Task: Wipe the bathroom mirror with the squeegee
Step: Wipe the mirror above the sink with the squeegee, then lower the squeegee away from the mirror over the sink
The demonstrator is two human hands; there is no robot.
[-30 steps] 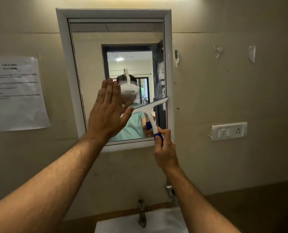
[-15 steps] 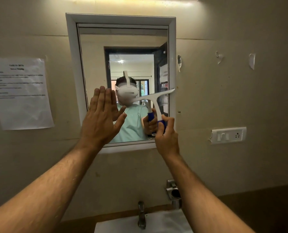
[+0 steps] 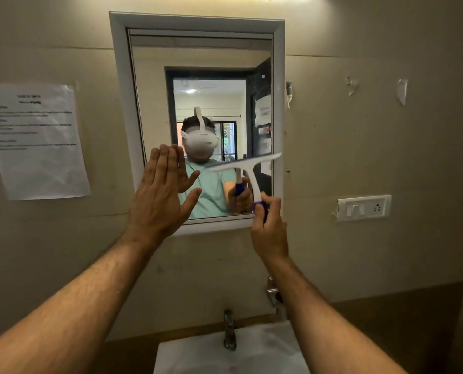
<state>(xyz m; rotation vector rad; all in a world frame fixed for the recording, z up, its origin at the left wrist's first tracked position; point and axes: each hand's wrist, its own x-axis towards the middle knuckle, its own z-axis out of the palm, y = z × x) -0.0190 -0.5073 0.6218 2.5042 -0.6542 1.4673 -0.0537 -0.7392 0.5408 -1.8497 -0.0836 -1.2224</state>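
Note:
A white-framed mirror [image 3: 154, 76] hangs on the beige wall ahead of me. My right hand [image 3: 269, 230] grips the blue handle of a white squeegee [image 3: 248, 164]. Its blade lies tilted across the lower right part of the glass, the right end higher and reaching the frame. My left hand [image 3: 159, 197] is flat with fingers together and thumb out, held against the lower left corner of the mirror and its frame. The glass reflects a person wearing a white headset and both hands.
A printed paper notice [image 3: 36, 141] is stuck to the wall at left. At right sits a white switch and socket plate [image 3: 364, 207]. Below the mirror are a metal tap [image 3: 229, 330] and a white sink [image 3: 198, 357]. Scraps of torn tape [image 3: 401, 90] dot the upper right wall.
The squeegee and my right hand have risen slightly up the mirror's lower right side, then held near the same height. My left hand stayed flat at the lower left. The view shifted.

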